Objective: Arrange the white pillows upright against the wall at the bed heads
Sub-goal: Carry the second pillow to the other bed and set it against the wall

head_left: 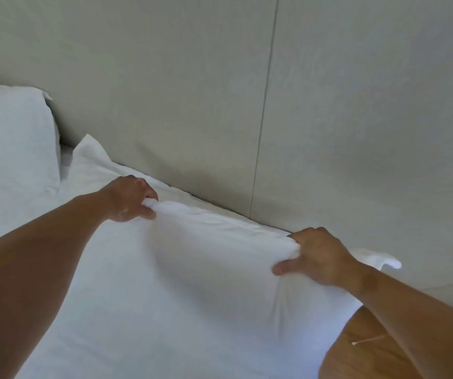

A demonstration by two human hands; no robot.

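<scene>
A white pillow (192, 263) fills the middle of the view, its far edge close to the padded wall (192, 105). My left hand (129, 198) is shut on that far edge towards the left. My right hand (315, 255) pinches the same edge near the right corner, thumb spread below. A second white pillow (14, 143) stands upright against the wall at the far left. Whether the held pillow touches the wall I cannot tell.
The beige wall panels have a vertical seam (263, 119) behind the pillow. White bedding (14, 214) lies under my left forearm. A strip of wooden floor (362, 351) with a small white cord shows at the bottom right, beside the bed.
</scene>
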